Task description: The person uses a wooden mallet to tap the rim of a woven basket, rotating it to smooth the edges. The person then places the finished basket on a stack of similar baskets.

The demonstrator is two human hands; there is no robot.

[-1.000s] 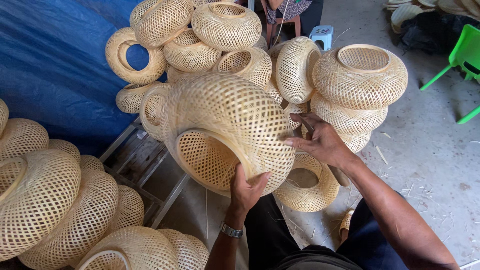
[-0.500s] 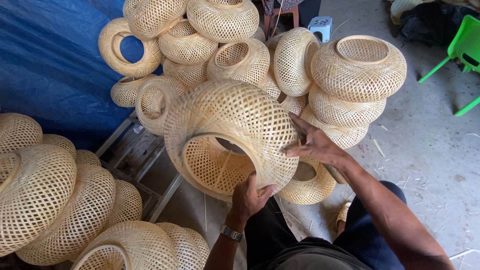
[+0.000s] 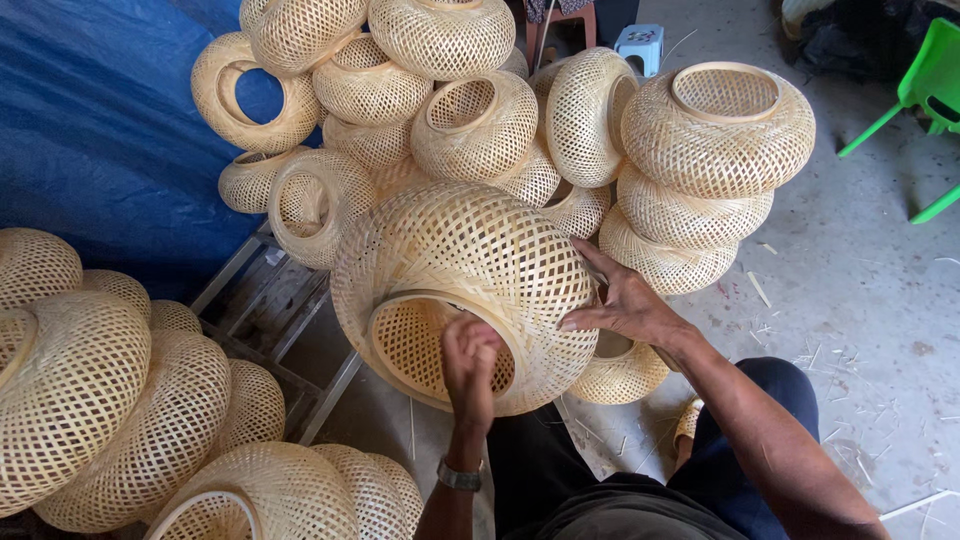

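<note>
I hold a large round woven bamboo lampshade (image 3: 470, 270) in front of me, tilted so its ringed opening faces down toward me. My left hand (image 3: 470, 365) grips the rim of that opening, fingers curled over the ring. A watch sits on that wrist. My right hand (image 3: 625, 300) lies flat against the shade's right side, fingers spread over the weave.
Several similar woven shades are piled behind (image 3: 450, 110), stacked at the right (image 3: 715, 130) and heaped at the left (image 3: 90, 390). A blue tarp (image 3: 100, 130) hangs at the left. A metal frame (image 3: 270, 310) lies on the concrete floor. A green chair (image 3: 925, 90) stands at the far right.
The shade has turned and tipped, so its opening now faces lower and nearer me. My left hand shifted up onto the rim. My right hand stayed on the side.
</note>
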